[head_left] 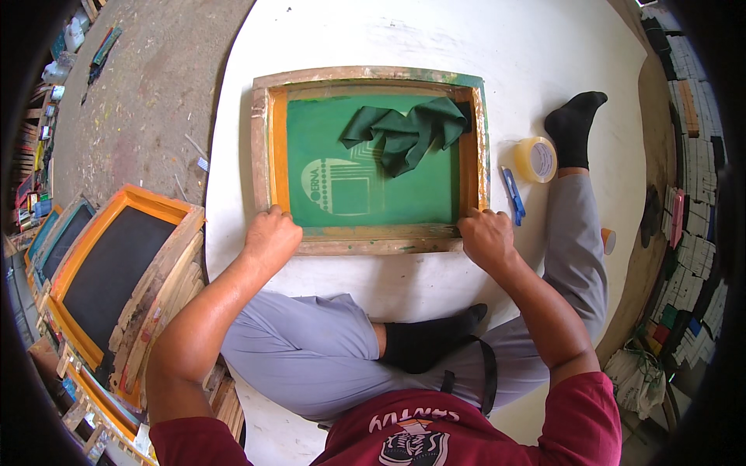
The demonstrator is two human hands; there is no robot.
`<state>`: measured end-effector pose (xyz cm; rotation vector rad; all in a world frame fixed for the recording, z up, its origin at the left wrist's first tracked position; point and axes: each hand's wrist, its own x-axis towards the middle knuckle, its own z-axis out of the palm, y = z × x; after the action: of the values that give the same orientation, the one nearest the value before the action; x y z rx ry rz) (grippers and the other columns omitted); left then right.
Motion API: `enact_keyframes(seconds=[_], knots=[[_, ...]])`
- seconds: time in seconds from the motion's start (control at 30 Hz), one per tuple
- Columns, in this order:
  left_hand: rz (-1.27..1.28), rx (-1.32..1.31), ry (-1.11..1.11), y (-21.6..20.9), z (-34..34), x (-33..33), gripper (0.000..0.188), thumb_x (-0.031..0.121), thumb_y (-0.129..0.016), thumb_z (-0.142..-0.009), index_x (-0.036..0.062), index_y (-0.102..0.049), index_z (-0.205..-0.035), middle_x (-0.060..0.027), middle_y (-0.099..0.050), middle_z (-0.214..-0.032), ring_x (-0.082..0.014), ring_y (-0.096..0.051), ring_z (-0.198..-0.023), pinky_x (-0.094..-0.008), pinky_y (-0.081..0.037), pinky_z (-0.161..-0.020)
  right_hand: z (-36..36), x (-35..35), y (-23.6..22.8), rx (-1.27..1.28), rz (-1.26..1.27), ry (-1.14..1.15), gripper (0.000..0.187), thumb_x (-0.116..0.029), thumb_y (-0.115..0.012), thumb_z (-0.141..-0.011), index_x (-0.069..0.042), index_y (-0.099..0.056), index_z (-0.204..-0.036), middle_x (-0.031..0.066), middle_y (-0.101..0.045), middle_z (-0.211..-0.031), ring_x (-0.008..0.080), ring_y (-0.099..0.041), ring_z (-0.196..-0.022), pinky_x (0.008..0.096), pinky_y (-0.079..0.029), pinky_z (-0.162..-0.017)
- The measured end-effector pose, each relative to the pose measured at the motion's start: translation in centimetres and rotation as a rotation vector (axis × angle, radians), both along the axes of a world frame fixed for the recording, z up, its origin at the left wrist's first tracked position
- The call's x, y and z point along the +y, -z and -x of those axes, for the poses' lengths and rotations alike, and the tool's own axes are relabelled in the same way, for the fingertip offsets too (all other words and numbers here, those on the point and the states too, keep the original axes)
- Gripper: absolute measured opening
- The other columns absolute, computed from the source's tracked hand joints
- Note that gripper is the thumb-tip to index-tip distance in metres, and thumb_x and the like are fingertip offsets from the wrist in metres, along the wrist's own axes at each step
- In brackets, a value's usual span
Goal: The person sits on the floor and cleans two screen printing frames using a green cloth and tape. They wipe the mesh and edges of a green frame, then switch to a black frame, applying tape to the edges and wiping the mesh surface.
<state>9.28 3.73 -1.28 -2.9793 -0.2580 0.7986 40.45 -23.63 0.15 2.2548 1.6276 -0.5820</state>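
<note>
In front of me a wooden screen printing frame [373, 247] lies on the white sheet, its green mesh [420, 194] bearing a pale stencil design. My left hand [273, 231] is closed around the near left corner of the frame. At the near right corner, my right hand [488, 233] grips the wood the same way. A crumpled dark green cloth [408, 133] rests on the far right part of the mesh, covering some of the design. The fingers of both hands are partly hidden behind the wood.
Right of the frame lie a blue utility knife [513, 196] and a roll of clear tape [535, 159]. My outstretched leg [576, 233] is beyond them. Several other screen frames [116, 287] lean together at the left. Stacked items [695, 194] line the far right.
</note>
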Motion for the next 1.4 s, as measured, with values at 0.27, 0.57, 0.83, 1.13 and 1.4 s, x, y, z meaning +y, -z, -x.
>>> enact_keyframes(seconds=[0.27, 0.57, 0.83, 1.13, 1.4], knots=[[-0.008, 0.021, 0.001, -0.2, -0.2, -0.1, 0.009, 0.011, -0.074, -0.080, 0.0053, -0.081, -0.081, -0.0100, -0.075, -0.084, -0.0262, -0.072, -0.091, -0.0369, -0.061, -0.070, -0.1, 0.0, 0.2, 0.002, 0.010, 0.002, 0.013, -0.011, -0.067, -0.085, -0.010, -0.077, -0.078, 0.0101, -0.075, -0.089, 0.0294, -0.077, -0.087, 0.0462, -0.056, -0.070], [-0.002, 0.034, -0.006, -0.2, -0.3, -0.1, 0.009, 0.011, -0.075, -0.080, 0.0067, -0.082, -0.081, -0.0102, -0.077, -0.085, -0.0269, -0.072, -0.093, -0.0366, -0.061, -0.071, 0.1, 0.5, -0.2, -0.007, 0.050, 0.022, 0.013, -0.011, -0.066, -0.086, -0.010, -0.079, -0.081, 0.0096, -0.076, -0.092, 0.0290, -0.077, -0.091, 0.0453, -0.056, -0.073], [0.007, 0.013, -0.003, -0.1, -0.4, 0.1, 0.009, 0.010, -0.074, -0.080, 0.0077, -0.082, -0.079, -0.0096, -0.078, -0.083, -0.0275, -0.073, -0.093, -0.0372, -0.059, -0.071, 0.3, 0.9, 0.2, -0.064, 0.076, 0.029, 0.015, -0.011, -0.067, -0.087, -0.015, -0.079, -0.080, 0.0073, -0.077, -0.086, 0.0260, -0.078, -0.090, 0.0421, -0.056, -0.074], [-0.042, 0.017, -0.069, -0.4, -0.5, -0.5, 0.010, 0.010, -0.072, -0.078, 0.0062, -0.081, -0.079, -0.0100, -0.076, -0.084, -0.0291, -0.070, -0.096, -0.0396, -0.057, -0.076, 1.0, 1.5, 0.3, -0.132, 0.179, -0.014, 0.012, -0.016, -0.070, -0.090, -0.015, -0.082, -0.087, 0.0057, -0.078, -0.095, 0.0251, -0.072, -0.102, 0.0404, -0.055, -0.076], [-0.072, -0.008, -0.127, 0.0, -0.1, -0.5, 0.009, 0.009, -0.073, -0.080, 0.0057, -0.082, -0.080, -0.0094, -0.076, -0.084, -0.0294, -0.069, -0.101, -0.0407, -0.056, -0.076, 1.5, 1.9, -0.2, -0.125, 0.200, -0.008, 0.013, -0.019, -0.073, -0.090, -0.013, -0.084, -0.094, 0.0046, -0.078, -0.102, 0.0262, -0.068, -0.109, 0.0404, -0.056, -0.079]])
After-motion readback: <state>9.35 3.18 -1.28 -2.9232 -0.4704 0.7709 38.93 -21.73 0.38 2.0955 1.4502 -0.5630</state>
